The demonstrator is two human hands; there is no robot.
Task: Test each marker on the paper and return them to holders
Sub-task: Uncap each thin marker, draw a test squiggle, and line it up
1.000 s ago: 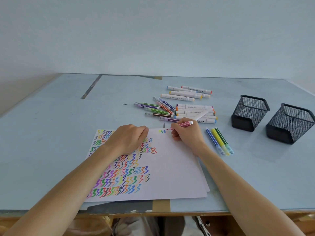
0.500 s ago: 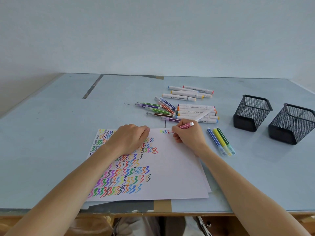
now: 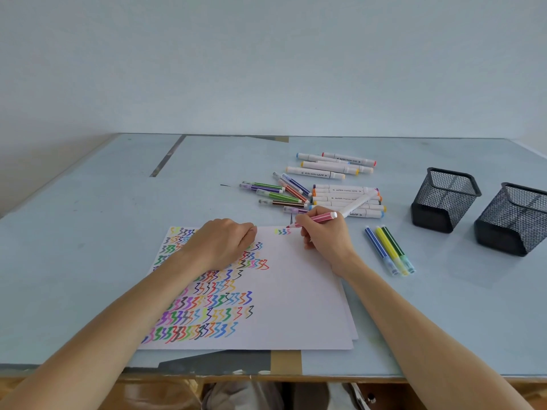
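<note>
The right hand (image 3: 325, 235) pinches a pink marker (image 3: 318, 218), tip at the paper's (image 3: 296, 291) far edge; the left hand (image 3: 222, 241), fingers curled and holding nothing, rests on the paper.

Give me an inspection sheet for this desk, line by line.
Surface: pale blue table, tape patch at its near edge.
Job's things: paper filled with coloured squiggles on its left part; pink marker, tip at the paper's top edge; loose markers piled behind; three markers laid side by side to the right; two black mesh holders, no markers visible inside.
Clutter: nothing seen.
Grippers: right hand holds the pink marker; left hand curled, resting on the paper.
Cables: nothing seen.
Surroundings: plain wall.
</note>
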